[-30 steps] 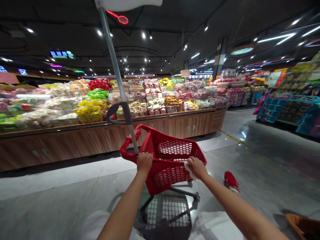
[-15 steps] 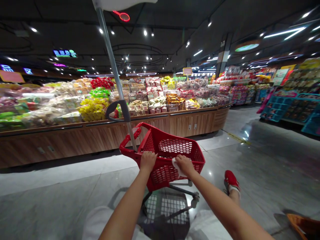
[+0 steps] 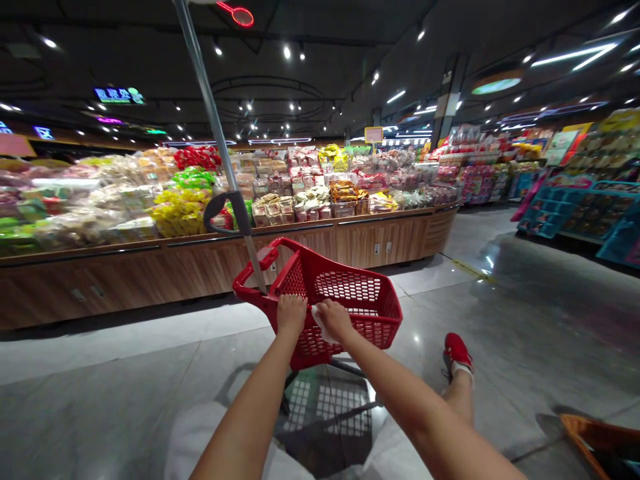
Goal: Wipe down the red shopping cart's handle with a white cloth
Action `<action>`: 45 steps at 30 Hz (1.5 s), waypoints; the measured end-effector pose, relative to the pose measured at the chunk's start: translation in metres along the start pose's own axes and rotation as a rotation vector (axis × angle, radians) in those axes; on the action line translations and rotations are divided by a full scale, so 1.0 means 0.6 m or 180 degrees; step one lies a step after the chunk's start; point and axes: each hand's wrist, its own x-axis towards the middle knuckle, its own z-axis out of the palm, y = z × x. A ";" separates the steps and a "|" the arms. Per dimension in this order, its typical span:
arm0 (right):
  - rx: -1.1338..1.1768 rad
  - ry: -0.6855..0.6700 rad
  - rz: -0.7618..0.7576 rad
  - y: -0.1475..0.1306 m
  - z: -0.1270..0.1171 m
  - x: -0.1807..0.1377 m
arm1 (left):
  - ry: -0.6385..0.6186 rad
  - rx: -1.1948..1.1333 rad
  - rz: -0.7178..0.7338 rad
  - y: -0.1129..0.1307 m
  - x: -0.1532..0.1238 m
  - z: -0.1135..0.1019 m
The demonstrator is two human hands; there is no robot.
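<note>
In the head view, the red cart (image 3: 370,321) is mid-frame. My left hand (image 3: 291,313) curls tight over its near edge. Just beside it, my right hand (image 3: 335,319) is closed on a white cloth (image 3: 321,325), against that edge.

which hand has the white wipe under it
The right hand, with a white wipe at the red cart's near rim. The left hand, nearer the cart's handle, shows none.

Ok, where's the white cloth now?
In the head view, the white cloth is under the right hand at the red cart's near rim, right of the left hand.
</note>
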 end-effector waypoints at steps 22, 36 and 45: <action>-0.0113 -0.0377 0.0083 0.122 -0.023 -0.061 | -0.0119 -0.0693 0.0435 0.142 -0.011 0.021; -0.0128 -0.0404 -0.0013 0.241 -0.031 -0.139 | -0.0293 -0.0752 0.0521 0.109 -0.001 0.046; -0.0192 -0.0138 0.0198 0.094 0.042 -0.119 | -0.0301 -0.0815 0.0073 0.173 -0.019 0.063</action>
